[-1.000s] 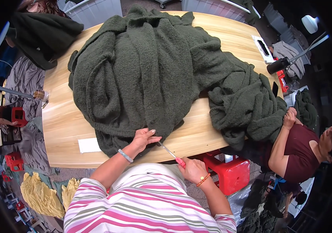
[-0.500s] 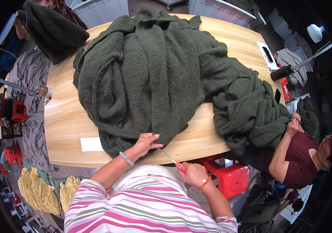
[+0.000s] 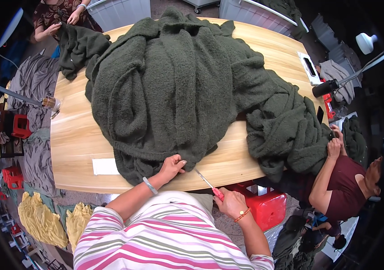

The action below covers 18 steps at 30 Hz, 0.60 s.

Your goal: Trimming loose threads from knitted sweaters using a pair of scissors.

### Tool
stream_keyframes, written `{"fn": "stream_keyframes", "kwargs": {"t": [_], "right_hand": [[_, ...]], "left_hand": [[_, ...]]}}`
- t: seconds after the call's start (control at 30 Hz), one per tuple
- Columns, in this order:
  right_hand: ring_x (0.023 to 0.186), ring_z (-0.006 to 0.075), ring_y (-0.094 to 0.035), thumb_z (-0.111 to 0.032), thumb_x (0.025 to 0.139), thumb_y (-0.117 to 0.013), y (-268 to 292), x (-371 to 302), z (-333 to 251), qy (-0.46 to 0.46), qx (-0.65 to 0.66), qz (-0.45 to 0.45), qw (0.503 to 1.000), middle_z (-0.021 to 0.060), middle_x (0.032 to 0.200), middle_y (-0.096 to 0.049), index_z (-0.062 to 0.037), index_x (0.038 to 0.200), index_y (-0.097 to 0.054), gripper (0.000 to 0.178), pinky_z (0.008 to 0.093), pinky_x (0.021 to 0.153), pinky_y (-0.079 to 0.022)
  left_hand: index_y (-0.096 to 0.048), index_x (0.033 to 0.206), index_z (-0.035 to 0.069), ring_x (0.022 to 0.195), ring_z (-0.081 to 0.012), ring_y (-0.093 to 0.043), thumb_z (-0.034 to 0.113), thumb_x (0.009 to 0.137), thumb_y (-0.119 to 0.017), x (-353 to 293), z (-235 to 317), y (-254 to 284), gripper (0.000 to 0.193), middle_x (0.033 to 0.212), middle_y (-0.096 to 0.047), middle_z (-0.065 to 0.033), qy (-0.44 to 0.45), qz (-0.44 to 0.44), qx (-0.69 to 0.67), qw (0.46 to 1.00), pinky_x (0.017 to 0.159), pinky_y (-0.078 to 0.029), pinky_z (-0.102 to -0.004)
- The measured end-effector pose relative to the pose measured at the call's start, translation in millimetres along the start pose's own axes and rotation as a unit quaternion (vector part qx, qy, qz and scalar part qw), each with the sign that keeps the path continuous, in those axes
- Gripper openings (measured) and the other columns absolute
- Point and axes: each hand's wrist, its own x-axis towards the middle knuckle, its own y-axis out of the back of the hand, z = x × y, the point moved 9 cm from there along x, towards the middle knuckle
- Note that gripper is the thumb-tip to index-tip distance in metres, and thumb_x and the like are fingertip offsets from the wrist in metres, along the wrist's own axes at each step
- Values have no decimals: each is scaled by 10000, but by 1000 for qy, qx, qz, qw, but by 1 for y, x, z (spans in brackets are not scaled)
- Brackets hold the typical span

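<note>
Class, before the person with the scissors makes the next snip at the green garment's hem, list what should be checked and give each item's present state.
1. Left hand pins the garment hem: ok.
2. Right hand grips the scissors by the red handle: ok.
3. Blade tips clear of left fingers: ok, apart.
4. Blades open or shut: cannot tell.
5. Hem lies flat on the table: not ok, bunched.
6. Co-worker's hand clear of the scissors: ok.
</note>
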Motion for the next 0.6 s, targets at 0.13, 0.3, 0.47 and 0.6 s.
{"fn": "stream_keyframes", "kwargs": {"t": [0.13, 0.3, 0.47, 0.6], "right_hand": [[772, 418, -653, -398, 867, -611, -3, -9, -19, 42, 9, -40, 998, 222, 784, -667, -80, 967, -658, 336, 514, 718, -508], [786, 413, -654, -398, 870, -608, 8, -3, -9, 4, 5, -4, 1000, 223, 797, -670, -91, 974, -661, 328, 501, 728, -511], [797, 416, -652, -383, 863, -618, 14, 1, -22, 34, 11, -19, 999, 208, 821, -679, -99, 1037, -668, 337, 493, 733, -514], [789, 425, -647, -367, 874, -621, 29, 4, -29, 41, 38, 33, 998, 229, 785, -663, -76, 979, -645, 310, 505, 727, -509]], "left_hand": [[-556, 892, 71, 717, -91, -604, 126, 936, -614, 6, -18, 10, 91, 830, -627, -11, 18, -11, -91, 996, 659, -525, -241], [-553, 911, 113, 708, -80, -597, 135, 954, -583, -13, 18, -17, 57, 789, -596, 20, 54, -19, -159, 986, 682, -534, -248], [-518, 851, 80, 626, -54, -525, 120, 946, -595, -19, 30, -1, 128, 733, -552, 28, -24, -33, -133, 990, 584, -468, -212], [-518, 836, 67, 621, -31, -480, 129, 937, -614, -33, 48, 9, 152, 710, -523, 46, -60, -31, -21, 997, 538, -406, -205]]}}
